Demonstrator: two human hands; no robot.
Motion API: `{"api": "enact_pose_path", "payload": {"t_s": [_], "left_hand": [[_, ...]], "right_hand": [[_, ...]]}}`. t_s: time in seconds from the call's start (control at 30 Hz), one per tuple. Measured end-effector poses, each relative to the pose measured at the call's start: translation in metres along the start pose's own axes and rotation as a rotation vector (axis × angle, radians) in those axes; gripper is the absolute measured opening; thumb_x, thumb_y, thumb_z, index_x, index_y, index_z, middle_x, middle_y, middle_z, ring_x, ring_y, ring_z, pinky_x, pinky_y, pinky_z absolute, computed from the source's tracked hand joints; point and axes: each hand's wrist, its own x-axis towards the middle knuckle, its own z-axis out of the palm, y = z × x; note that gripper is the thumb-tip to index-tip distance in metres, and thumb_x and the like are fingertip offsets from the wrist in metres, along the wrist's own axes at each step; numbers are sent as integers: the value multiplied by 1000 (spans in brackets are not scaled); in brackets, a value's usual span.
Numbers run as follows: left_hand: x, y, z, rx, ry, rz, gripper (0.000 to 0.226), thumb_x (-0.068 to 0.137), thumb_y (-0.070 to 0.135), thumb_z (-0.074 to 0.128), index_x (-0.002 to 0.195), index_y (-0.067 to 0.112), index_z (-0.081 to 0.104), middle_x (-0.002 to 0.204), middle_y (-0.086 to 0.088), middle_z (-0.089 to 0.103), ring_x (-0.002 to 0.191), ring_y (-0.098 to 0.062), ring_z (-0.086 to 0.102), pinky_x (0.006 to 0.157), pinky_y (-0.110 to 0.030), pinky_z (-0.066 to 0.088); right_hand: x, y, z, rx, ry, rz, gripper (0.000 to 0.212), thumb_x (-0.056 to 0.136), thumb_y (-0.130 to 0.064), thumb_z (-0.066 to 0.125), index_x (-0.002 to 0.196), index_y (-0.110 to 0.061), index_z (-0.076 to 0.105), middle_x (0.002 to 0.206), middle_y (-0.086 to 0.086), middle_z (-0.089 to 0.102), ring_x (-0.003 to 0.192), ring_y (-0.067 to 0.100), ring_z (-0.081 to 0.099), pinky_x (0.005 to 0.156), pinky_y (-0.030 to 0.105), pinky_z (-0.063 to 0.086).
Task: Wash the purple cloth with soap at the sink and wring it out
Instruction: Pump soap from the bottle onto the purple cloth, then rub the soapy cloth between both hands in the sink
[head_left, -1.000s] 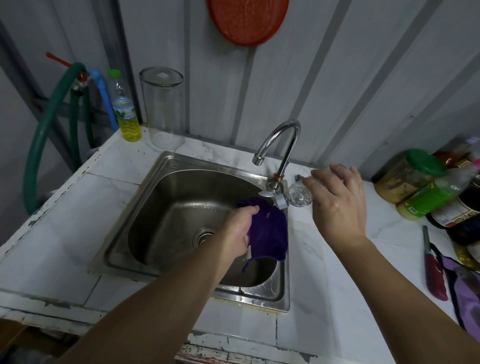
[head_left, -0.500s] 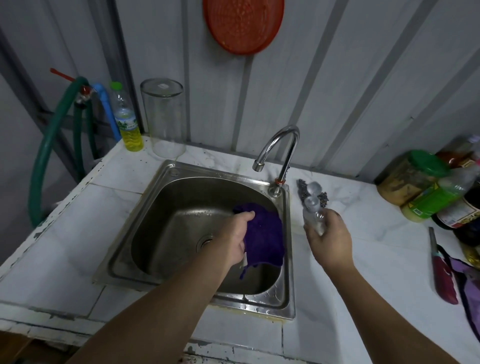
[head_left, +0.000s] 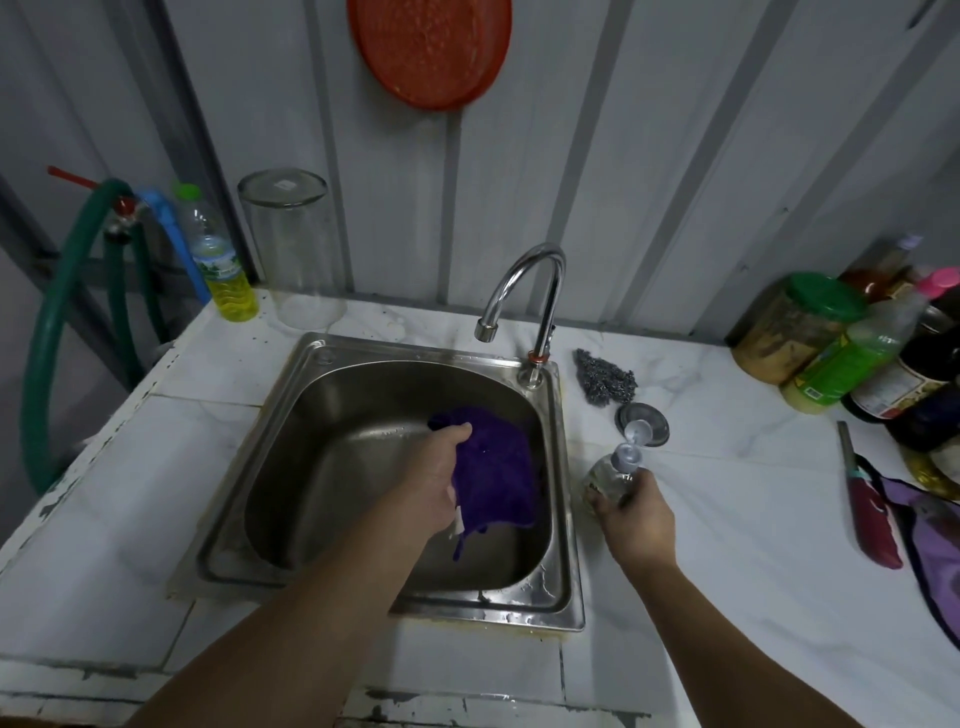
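Head view: steel sink (head_left: 332, 561) is sitting in a white marble counter (head_left: 737, 571), basin bare apart from the cloth; faucet (head_left: 524, 291) spout is hanging over the back right corner. Open counter is lying right of the sink rim, with a steel scourer (head_left: 605, 375) and round metal strainer (head_left: 652, 422) behind the right hand.

Left hand (head_left: 434, 480) is gripping the purple cloth (head_left: 493, 475) over the basin's right side, fingers closed on its top edge. Right hand (head_left: 636, 512) is clasping a small clear soap bottle (head_left: 615, 475), flip cap open, just right of the rim.

Drain is hiding under the forearm. Jars and bottles at far right are cut off.
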Motion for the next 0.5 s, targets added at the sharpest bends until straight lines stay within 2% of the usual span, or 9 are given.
{"api": "enact_pose_path", "payload": {"t_s": [0.13, 0.23, 0.3, 0.4, 0.47, 0.5], "left_hand": [[3, -2, 0, -2, -4, 1, 38, 93, 21, 67, 128, 10, 62, 114, -15, 71, 103, -37, 66, 77, -47, 55], [3, -3, 0, -6, -15, 1, 36, 94, 22, 67, 128, 11, 62, 113, -14, 71, 100, -36, 66, 74, -46, 54], [3, -3, 0, -12, -21, -1, 36, 93, 21, 67, 128, 12, 62, 114, -15, 72, 101, -36, 67, 73, -46, 55], [4, -2, 0, -14, -29, 11, 35, 92, 21, 70, 125, 12, 64, 115, -15, 73, 103, -37, 68, 79, -48, 57], [3, -1, -1, -4, -30, 30, 36, 90, 22, 72, 124, 12, 65, 114, -16, 75, 104, -39, 70, 87, -52, 58], [2, 0, -2, 5, -32, 38, 36, 89, 23, 73, 123, 13, 66, 113, -16, 76, 104, -39, 71, 89, -54, 58]], "right_hand": [[0, 5, 2, 20, -4, 3, 41, 86, -24, 75, 119, -10, 56, 108, 10, 71, 102, 35, 65, 78, 30, 40], [-5, 2, -2, 69, -13, 12, 37, 84, -24, 77, 109, -16, 51, 95, 0, 63, 86, 27, 62, 75, 30, 40], [-14, -1, -6, 99, 41, 5, 38, 81, -20, 79, 102, -17, 48, 84, -5, 57, 78, 22, 58, 69, 30, 39], [-36, -5, -8, 100, 189, -5, 35, 81, -20, 77, 104, -11, 53, 85, 0, 56, 78, 21, 57, 71, 31, 42], [-54, -14, -8, 127, 183, -67, 20, 85, -17, 72, 97, -15, 56, 82, 2, 61, 76, 18, 60, 69, 29, 42], [-61, -21, -6, 150, 147, -126, 14, 87, -15, 69, 90, -18, 56, 76, 0, 61, 71, 12, 60, 64, 24, 42]]}}
